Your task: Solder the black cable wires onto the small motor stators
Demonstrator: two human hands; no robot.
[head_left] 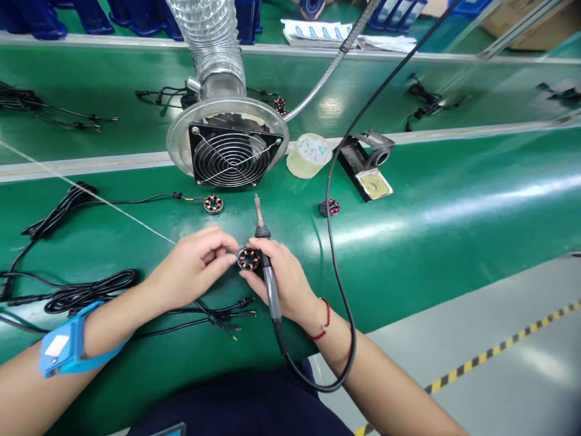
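Note:
My right hand (285, 275) is closed around a soldering iron (271, 287), whose bare tip points away from me toward the fan. The same hand's thumb and forefinger also grip a small round motor stator (249, 259) with copper windings. My left hand (200, 263) is pinched at the stator's left edge; what lies between its fingertips is hidden. A thin pale strand (113, 206) runs in from the left and passes behind this hand. Beyond my hands lie a second stator (213, 204), wired to a black cable, and a stator with red parts (332, 208).
A fume extractor fan (232, 154) hangs ahead on a clear hose. Behind the work area are a tape roll (309, 155) and an iron stand with a sponge (373, 183). Coiled black cables (97, 290) lie left. The iron's cord (333, 260) loops over my right forearm.

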